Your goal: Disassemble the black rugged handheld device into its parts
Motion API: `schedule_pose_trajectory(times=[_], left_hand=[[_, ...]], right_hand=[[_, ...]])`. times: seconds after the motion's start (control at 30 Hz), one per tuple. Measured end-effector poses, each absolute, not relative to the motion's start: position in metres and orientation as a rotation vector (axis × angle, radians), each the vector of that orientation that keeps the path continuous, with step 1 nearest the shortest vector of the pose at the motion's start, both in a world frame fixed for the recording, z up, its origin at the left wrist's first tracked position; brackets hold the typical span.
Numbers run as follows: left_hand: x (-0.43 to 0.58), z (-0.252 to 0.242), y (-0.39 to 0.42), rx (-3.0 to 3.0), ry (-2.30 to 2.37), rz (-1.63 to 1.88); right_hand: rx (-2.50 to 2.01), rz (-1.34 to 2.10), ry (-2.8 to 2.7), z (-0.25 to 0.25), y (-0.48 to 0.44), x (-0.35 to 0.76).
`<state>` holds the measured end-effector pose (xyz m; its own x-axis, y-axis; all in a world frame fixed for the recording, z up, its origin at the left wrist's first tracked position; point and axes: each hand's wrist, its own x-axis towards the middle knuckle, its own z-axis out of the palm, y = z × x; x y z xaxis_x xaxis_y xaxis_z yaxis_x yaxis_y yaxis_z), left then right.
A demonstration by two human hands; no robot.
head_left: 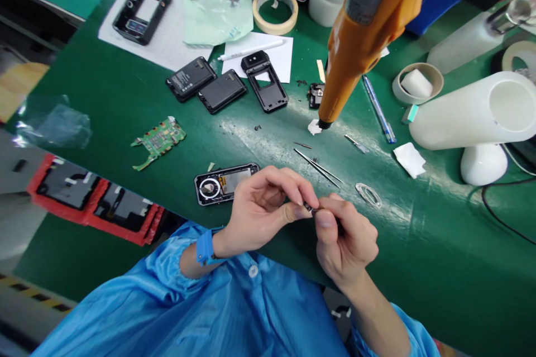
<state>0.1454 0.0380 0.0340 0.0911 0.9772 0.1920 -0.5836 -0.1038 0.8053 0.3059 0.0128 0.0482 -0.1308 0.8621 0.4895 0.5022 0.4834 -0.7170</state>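
Between the fingertips of both hands is a tiny dark part, mostly hidden by the fingers. My left hand pinches it between thumb and fingers. My right hand is closed against its other side, thumb over a curled index finger. Just left of my left hand lies an opened device housing with a round white ring, partly covered by that hand. Tweezers rest on the green table beyond my fingers. A coil of silvery wire sits beyond my right hand.
An orange electric screwdriver hangs over the table, tip down. A green circuit board, black battery packs and an empty housing lie to the left and back. White bottles stand right. Red foam trays sit below the left edge.
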Motion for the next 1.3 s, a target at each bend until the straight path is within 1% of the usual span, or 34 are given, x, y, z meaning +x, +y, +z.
schedule_pose_trajectory(times=[1.3], left_hand=[[0.1449, 0.0351, 0.0372, 0.95, 0.599, 1.451]], right_hand=[[-1.169, 0.461, -1.795, 0.0483, 0.0119, 0.3051]])
